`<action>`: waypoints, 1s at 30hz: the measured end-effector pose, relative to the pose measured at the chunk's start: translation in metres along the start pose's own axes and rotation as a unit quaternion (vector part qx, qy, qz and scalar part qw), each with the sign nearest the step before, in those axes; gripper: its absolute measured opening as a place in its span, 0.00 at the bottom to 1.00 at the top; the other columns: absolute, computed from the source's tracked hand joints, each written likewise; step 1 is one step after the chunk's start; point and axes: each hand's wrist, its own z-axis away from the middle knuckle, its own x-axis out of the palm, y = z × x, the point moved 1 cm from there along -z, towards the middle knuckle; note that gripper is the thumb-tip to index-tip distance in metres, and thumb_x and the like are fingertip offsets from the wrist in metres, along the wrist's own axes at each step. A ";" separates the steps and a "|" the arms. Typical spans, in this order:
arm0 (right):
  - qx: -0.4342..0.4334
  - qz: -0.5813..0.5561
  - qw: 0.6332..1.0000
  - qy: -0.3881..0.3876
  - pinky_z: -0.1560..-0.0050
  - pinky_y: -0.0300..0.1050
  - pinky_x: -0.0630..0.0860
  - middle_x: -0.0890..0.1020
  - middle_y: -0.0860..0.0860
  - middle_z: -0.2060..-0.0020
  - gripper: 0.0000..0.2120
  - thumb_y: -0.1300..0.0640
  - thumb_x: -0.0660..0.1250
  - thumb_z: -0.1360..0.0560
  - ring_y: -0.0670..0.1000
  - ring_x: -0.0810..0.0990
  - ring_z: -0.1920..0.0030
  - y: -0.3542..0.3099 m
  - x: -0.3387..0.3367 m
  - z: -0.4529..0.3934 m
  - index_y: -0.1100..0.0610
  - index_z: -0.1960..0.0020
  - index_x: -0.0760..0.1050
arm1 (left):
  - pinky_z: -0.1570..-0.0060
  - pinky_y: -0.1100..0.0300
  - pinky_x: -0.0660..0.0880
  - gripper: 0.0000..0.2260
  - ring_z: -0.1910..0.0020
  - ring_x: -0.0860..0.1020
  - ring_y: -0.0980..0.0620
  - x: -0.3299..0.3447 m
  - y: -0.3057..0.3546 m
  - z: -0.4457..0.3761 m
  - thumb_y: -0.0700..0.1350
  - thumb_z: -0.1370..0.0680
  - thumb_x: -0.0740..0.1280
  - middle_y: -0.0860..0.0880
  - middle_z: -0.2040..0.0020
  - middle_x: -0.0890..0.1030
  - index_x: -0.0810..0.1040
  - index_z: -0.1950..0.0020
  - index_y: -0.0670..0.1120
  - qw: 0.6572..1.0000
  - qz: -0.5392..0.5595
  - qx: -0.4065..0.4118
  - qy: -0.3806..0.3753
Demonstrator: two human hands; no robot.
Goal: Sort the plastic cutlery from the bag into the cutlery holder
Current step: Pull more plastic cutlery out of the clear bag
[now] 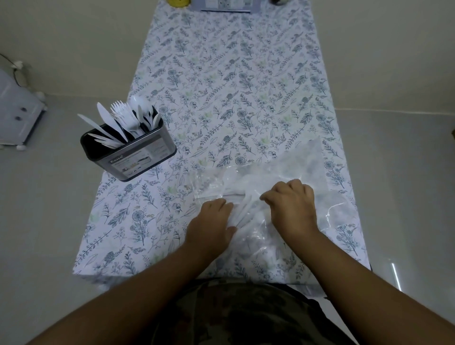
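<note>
A clear plastic bag [290, 170] lies on the near right part of the table, with white plastic cutlery [242, 211] showing between my hands. My left hand [211, 225] rests flat on the bag's near left edge and touches the cutlery. My right hand [293, 205] is curled, pinching the bag and cutlery from the right. A black cutlery holder [138, 157] with a product label stands at the table's left edge; white knives, forks and spoons stick up from its compartments.
A floral tablecloth [234, 86] covers the long table. At the far end lie a yellow object [176, 2] and a printed sheet or box [226, 5]. A small white cabinet [17, 110] stands on the floor at the left.
</note>
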 end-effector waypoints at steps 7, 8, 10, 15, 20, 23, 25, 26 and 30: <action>-0.042 -0.025 0.996 0.076 0.51 0.45 0.50 0.80 0.45 0.60 0.17 0.66 0.78 0.33 0.55 0.74 0.55 -0.026 -0.042 0.002 0.46 0.53 0.87 | 0.48 0.51 0.78 0.30 0.38 0.76 0.48 -0.007 0.005 0.004 0.61 0.23 0.63 0.49 0.33 0.75 0.66 0.25 0.49 0.995 -0.031 0.042 0.080; -0.041 -0.032 0.996 0.074 0.51 0.45 0.51 0.80 0.45 0.60 0.16 0.65 0.78 0.33 0.55 0.74 0.55 -0.024 -0.042 0.002 0.45 0.53 0.87 | 0.48 0.50 0.78 0.30 0.38 0.75 0.48 -0.006 0.006 0.004 0.62 0.23 0.63 0.49 0.33 0.75 0.67 0.25 0.49 0.996 -0.027 0.041 0.080; -0.040 -0.037 0.996 0.074 0.52 0.46 0.54 0.81 0.45 0.60 0.15 0.65 0.78 0.32 0.56 0.76 0.54 -0.018 -0.040 0.001 0.45 0.53 0.87 | 0.48 0.50 0.78 0.29 0.38 0.75 0.48 -0.005 0.005 0.006 0.62 0.23 0.62 0.49 0.33 0.75 0.68 0.26 0.50 0.996 -0.002 0.032 0.082; -0.020 -0.044 0.998 0.038 0.46 0.53 0.61 0.82 0.45 0.57 0.12 0.61 0.79 0.30 0.57 0.76 0.47 0.005 -0.024 0.007 0.44 0.53 0.87 | 0.49 0.55 0.77 0.26 0.39 0.71 0.52 -0.003 -0.007 0.014 0.60 0.24 0.66 0.50 0.35 0.71 0.69 0.29 0.50 0.986 0.133 -0.054 0.080; -0.012 -0.054 0.997 0.046 0.45 0.53 0.61 0.82 0.45 0.57 0.11 0.59 0.79 0.29 0.57 0.77 0.47 0.008 -0.018 0.010 0.44 0.53 0.87 | 0.53 0.61 0.75 0.22 0.51 0.77 0.53 -0.008 -0.023 0.015 0.51 0.22 0.70 0.50 0.46 0.77 0.70 0.30 0.48 0.924 0.303 -0.220 0.074; -0.017 -0.051 0.997 0.048 0.45 0.53 0.61 0.82 0.45 0.58 0.11 0.59 0.79 0.29 0.57 0.77 0.47 0.004 -0.015 0.002 0.43 0.53 0.87 | 0.65 0.67 0.70 0.11 0.61 0.78 0.56 -0.008 -0.027 0.015 0.46 0.22 0.71 0.52 0.59 0.79 0.77 0.41 0.47 0.901 0.340 -0.261 0.063; -0.016 -0.041 0.998 0.052 0.44 0.53 0.61 0.83 0.44 0.57 0.11 0.59 0.79 0.29 0.58 0.77 0.46 0.003 -0.015 -0.005 0.43 0.53 0.87 | 0.66 0.68 0.70 0.06 0.63 0.78 0.55 -0.008 -0.028 0.016 0.45 0.23 0.72 0.53 0.62 0.79 0.79 0.48 0.48 0.895 0.353 -0.263 0.073; -0.014 -0.032 0.998 0.057 0.43 0.54 0.60 0.83 0.45 0.56 0.11 0.59 0.79 0.29 0.59 0.77 0.45 0.001 -0.015 -0.009 0.43 0.53 0.87 | 0.67 0.69 0.71 0.05 0.64 0.78 0.55 -0.009 -0.027 0.016 0.45 0.24 0.72 0.52 0.62 0.79 0.79 0.51 0.49 0.892 0.362 -0.261 0.077; 0.013 -0.019 0.998 0.059 0.40 0.55 0.62 0.82 0.50 0.46 0.14 0.59 0.78 0.30 0.60 0.75 0.42 -0.015 -0.023 -0.015 0.45 0.48 0.87 | 0.67 0.63 0.77 0.06 0.65 0.80 0.53 -0.016 -0.022 0.017 0.46 0.26 0.75 0.45 0.59 0.83 0.80 0.53 0.47 0.846 0.451 -0.278 0.060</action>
